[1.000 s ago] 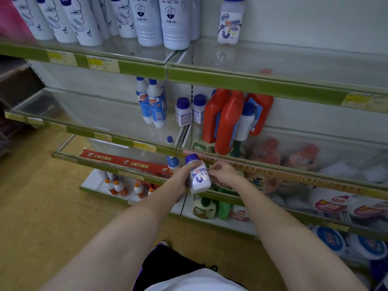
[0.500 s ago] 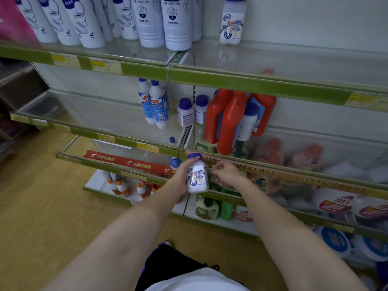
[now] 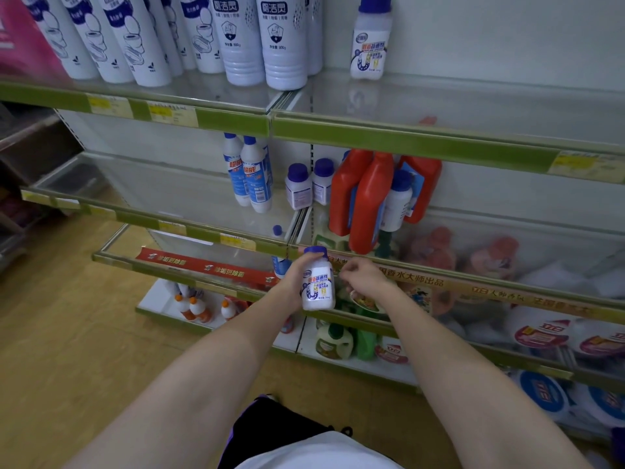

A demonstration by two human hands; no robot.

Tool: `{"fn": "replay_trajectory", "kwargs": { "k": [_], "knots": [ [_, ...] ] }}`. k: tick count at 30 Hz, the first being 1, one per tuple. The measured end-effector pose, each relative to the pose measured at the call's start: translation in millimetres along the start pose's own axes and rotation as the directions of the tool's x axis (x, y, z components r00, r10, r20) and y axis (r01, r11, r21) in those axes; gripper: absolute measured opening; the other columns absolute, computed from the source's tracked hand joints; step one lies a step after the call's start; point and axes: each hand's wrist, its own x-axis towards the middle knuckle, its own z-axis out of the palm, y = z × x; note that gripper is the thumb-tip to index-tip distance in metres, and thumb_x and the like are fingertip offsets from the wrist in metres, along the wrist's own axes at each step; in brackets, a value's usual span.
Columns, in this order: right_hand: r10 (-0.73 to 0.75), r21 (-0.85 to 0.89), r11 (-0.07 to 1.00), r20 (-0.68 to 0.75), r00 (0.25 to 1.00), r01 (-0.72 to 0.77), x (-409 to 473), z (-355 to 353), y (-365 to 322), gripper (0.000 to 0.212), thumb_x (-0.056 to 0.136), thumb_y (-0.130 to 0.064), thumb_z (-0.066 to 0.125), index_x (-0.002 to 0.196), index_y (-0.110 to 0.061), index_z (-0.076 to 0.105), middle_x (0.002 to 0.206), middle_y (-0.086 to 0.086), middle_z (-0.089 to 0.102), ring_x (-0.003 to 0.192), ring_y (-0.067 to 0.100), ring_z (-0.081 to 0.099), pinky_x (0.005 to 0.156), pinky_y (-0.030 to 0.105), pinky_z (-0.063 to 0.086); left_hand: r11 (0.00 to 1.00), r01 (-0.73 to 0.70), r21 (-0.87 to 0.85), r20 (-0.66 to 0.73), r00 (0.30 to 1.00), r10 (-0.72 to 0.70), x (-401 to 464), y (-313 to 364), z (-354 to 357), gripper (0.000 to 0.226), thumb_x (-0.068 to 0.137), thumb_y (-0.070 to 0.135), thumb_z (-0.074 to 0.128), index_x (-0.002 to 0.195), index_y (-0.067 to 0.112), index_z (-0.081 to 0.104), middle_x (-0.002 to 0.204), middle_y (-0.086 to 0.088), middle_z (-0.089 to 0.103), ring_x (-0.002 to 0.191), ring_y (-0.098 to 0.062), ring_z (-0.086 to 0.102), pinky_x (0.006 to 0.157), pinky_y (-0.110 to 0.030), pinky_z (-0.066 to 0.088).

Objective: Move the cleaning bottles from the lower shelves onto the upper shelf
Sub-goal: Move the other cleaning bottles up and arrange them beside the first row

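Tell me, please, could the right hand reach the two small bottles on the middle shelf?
Probably yes: the right hand holds nothing, and the two small bottles stand open-fronted above it, left of the red jugs.

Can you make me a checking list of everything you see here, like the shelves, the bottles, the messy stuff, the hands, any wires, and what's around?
Surface: upper shelf with a green front strip, mostly bare on its right half.
Job's things: small white bottle with a blue cap, upright, in front of the lower shelves; a matching bottle already stands on the upper shelf; two more small bottles wait on the middle shelf.
Clutter: red jugs and tall blue-label bottles on the middle shelf; big white bottles on the upper shelf's left.
Grippers: left hand grips the small white bottle; right hand beside it, fingers loosely curled, holding nothing.
Cables: nothing seen.
Surroundings: wooden floor.
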Motion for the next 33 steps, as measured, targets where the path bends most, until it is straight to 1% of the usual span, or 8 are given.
{"fn": "replay_trajectory", "kwargs": {
  "k": [4, 9, 14, 18, 20, 25, 29, 33],
  "knots": [
    [-0.069, -0.052, 0.996, -0.004, 0.998, 0.069, 0, -7, -14, 0.011, 0.098, -0.017, 0.056, 0.108, -0.022, 0.058, 0.096, 0.005, 0.066, 0.073, 0.019, 0.062, 0.056, 0.028, 0.048, 0.996, -0.052, 0.073, 0.024, 0.998, 0.05, -9, 17, 10, 0.031, 0.073, 0.034, 0.079, 0.091, 0.01, 0.071, 0.08, -0.01, 0.069, 0.068, -0.026, 0.066, 0.076, -0.035, 0.054],
    [-0.225, -0.124, 0.968, -0.031, 0.974, 0.22, 4, -29, -60, 0.007, 0.095, -0.016, 0.059, 0.097, -0.021, 0.063, 0.087, 0.003, 0.067, 0.083, 0.025, 0.066, 0.073, 0.039, 0.056, 0.961, -0.237, 0.144, 0.007, 0.971, 0.239, -36, 64, 29, 0.04, 0.081, 0.021, 0.073, 0.119, 0.012, 0.061, 0.076, -0.008, 0.07, 0.061, -0.022, 0.067, 0.058, -0.032, 0.057],
    [-0.397, -0.107, 0.915, -0.073, 0.915, 0.389, -7, -56, -116, 0.005, 0.095, -0.01, 0.056, 0.095, -0.011, 0.061, 0.074, 0.01, 0.064, 0.058, 0.022, 0.058, 0.053, 0.036, 0.048, 0.877, -0.454, 0.154, 0.046, 0.89, 0.453, -71, 120, 46, 0.049, 0.067, 0.022, 0.08, 0.112, 0.015, 0.063, 0.083, -0.011, 0.069, 0.065, -0.026, 0.065, 0.064, -0.034, 0.055],
    [-0.507, -0.094, 0.862, -0.128, 0.853, 0.498, -24, -73, -162, 0.007, 0.093, -0.007, 0.056, 0.092, -0.014, 0.06, 0.083, 0.013, 0.069, 0.046, 0.012, 0.055, 0.049, 0.03, 0.044, 0.824, -0.542, 0.166, 0.024, 0.838, 0.546, -96, 157, 60, 0.053, 0.06, 0.025, 0.081, 0.109, 0.012, 0.063, 0.084, -0.012, 0.065, 0.064, -0.028, 0.064, 0.064, -0.036, 0.055],
    [-0.531, -0.039, 0.846, -0.155, 0.833, 0.532, -30, -81, -181, 0.013, 0.092, -0.003, 0.055, 0.087, -0.015, 0.056, 0.079, 0.014, 0.068, 0.043, 0.01, 0.057, 0.044, 0.028, 0.044, 0.821, -0.549, 0.157, 0.012, 0.832, 0.554, -111, 175, 69, 0.057, 0.056, 0.027, 0.08, 0.107, 0.01, 0.063, 0.084, -0.014, 0.063, 0.061, -0.029, 0.062, 0.061, -0.034, 0.054],
    [-0.544, 0.155, 0.795, -0.247, 0.802, 0.587, -42, -103, -214, 0.017, 0.094, 0.004, 0.05, 0.086, -0.011, 0.049, 0.064, 0.013, 0.06, 0.045, 0.02, 0.057, 0.044, 0.028, 0.044, 0.818, -0.561, 0.128, 0.092, 0.828, 0.554, -142, 214, 94, 0.02, 0.077, 0.025, 0.066, 0.082, 0.005, 0.068, 0.071, -0.013, 0.065, 0.057, -0.027, 0.061, 0.058, -0.028, 0.053],
    [-0.533, 0.202, 0.777, -0.293, 0.794, 0.596, -47, -128, -226, 0.016, 0.096, 0.002, 0.053, 0.086, -0.011, 0.051, 0.067, 0.012, 0.061, 0.048, 0.022, 0.056, 0.044, 0.027, 0.041, 0.785, -0.603, 0.137, 0.109, 0.797, 0.594, -153, 242, 122, 0.021, 0.076, 0.025, 0.069, 0.088, 0.007, 0.069, 0.072, -0.012, 0.068, 0.056, -0.027, 0.064, 0.057, -0.029, 0.055],
    [-0.514, 0.244, 0.754, -0.359, 0.779, 0.61, -47, -152, -233, 0.01, 0.097, 0.004, 0.049, 0.092, -0.005, 0.049, 0.067, 0.012, 0.058, 0.04, 0.017, 0.056, 0.035, 0.024, 0.037, 0.72, -0.689, 0.084, 0.123, 0.724, 0.679, -143, 265, 149, 0.04, 0.065, 0.023, 0.078, 0.1, 0.01, 0.068, 0.092, -0.018, 0.067, 0.067, -0.031, 0.065, 0.069, -0.041, 0.057]
  ]
}}
